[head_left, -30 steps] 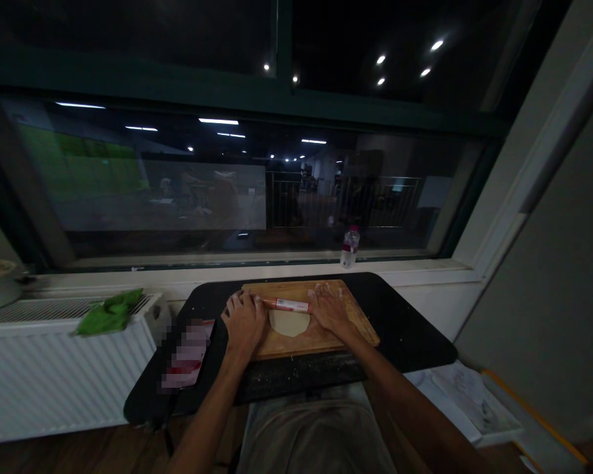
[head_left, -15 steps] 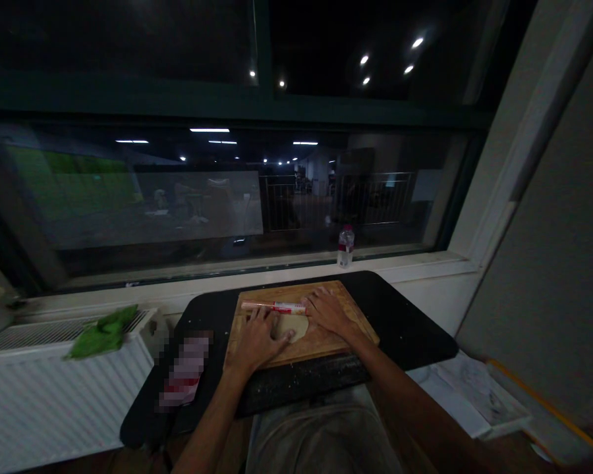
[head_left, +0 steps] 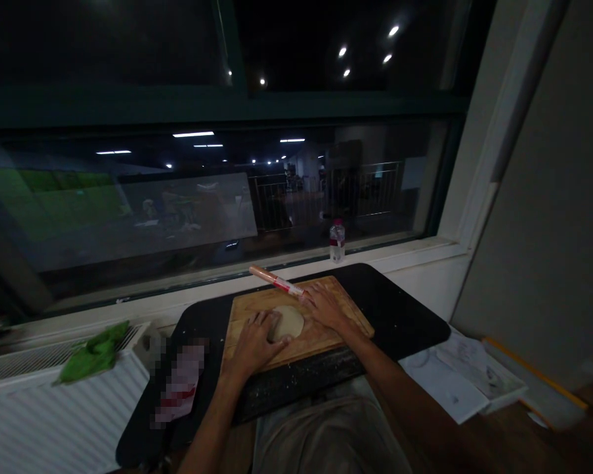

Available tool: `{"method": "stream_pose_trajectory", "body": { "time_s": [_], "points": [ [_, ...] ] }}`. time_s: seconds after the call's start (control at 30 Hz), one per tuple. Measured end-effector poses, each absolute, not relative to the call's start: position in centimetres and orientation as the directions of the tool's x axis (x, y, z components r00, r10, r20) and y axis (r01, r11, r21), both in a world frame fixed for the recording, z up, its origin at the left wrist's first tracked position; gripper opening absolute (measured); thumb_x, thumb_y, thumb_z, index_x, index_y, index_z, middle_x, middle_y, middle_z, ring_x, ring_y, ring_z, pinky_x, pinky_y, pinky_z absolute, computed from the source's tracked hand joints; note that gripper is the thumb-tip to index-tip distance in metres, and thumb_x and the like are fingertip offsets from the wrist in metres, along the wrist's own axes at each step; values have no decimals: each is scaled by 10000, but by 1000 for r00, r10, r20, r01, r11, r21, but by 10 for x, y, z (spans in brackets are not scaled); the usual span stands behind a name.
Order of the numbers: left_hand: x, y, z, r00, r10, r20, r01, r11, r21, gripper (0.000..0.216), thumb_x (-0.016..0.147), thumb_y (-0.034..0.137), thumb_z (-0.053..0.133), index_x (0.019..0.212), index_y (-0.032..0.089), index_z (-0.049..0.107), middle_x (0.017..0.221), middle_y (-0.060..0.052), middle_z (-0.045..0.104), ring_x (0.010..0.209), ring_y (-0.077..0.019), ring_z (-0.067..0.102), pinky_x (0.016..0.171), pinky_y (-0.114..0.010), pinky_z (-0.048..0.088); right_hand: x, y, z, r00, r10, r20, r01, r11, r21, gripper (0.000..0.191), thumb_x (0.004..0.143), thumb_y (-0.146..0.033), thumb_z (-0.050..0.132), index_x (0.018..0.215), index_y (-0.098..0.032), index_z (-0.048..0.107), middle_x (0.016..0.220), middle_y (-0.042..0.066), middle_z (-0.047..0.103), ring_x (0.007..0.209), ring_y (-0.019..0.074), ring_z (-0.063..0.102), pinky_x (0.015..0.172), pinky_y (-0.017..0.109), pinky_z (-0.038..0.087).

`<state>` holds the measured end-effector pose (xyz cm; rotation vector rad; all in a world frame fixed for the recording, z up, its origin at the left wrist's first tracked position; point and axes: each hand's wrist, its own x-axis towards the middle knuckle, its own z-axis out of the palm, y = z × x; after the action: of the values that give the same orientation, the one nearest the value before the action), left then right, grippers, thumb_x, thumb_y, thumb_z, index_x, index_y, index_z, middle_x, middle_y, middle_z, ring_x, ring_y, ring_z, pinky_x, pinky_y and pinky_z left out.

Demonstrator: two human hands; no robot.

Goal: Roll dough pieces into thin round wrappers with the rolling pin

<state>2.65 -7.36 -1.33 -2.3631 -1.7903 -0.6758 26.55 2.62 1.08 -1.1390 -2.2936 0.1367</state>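
A flat round of dough (head_left: 289,322) lies on a wooden board (head_left: 257,301). My left hand (head_left: 254,342) rests at the dough's left edge, thumb and fingers spread apart and touching it. On the far right side of the dough, my right hand (head_left: 323,306) has its fingers closed over one end of a rolling pin (head_left: 277,282). The pin, with a red and white label around its middle, slants up and left, its free end beyond the board's far edge. Part of the pin is hidden under the right hand.
The board lies on a black table (head_left: 400,322). A blurred-out pinkish packet (head_left: 180,388) sits left on it. Behind, a bottle (head_left: 337,242) stands on the windowsill. A green cloth (head_left: 96,352) lies on the radiator (head_left: 79,421); a white box (head_left: 454,382) is low on the right.
The rolling pin's left end has swung up and away from the dough, and my left hand has come off the pin onto the dough's edge. The camera view has shifted slightly.
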Motion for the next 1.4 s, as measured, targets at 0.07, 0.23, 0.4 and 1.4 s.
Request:
{"method": "stream_pose_trajectory", "body": {
  "time_s": [0.07,0.23,0.4,1.4],
  "points": [
    [35,-75,-13,182,904,387,956,-255,147,610,998,577,649,1506,241,621,1545,-131,643,1405,-350,565,1204,-513,427,266,26,11,-421,784,456,717,595,-362,383,1134,-336,438,1379,-181,690,1360,118,725,1306,267,595,1169,391,410],
    [65,-71,-9,79,937,339,989,-116,91,836,954,768,581,1539,171,575,1527,-235,627,1373,-447,565,1109,-592,446,267,28,10,-389,806,447,738,563,-372,389,1137,-349,427,1384,-191,683,1377,113,716,1329,262,584,1184,382,396],
    [69,-63,-2,59,954,294,987,-99,124,796,959,704,604,1540,161,564,1492,-231,650,1363,-443,581,1133,-574,439,267,32,5,-420,792,443,732,584,-350,370,1133,-345,465,1388,-191,685,1378,115,708,1312,262,585,1174,390,403],
    [32,-51,-10,248,933,259,859,-336,387,1020,829,715,759,1659,207,454,1700,-172,469,1580,-399,400,1321,-546,297,269,43,-12,-435,729,529,670,655,-351,280,1136,-318,508,1259,-194,728,1290,118,750,1255,272,638,1132,409,464]
  ]
}}
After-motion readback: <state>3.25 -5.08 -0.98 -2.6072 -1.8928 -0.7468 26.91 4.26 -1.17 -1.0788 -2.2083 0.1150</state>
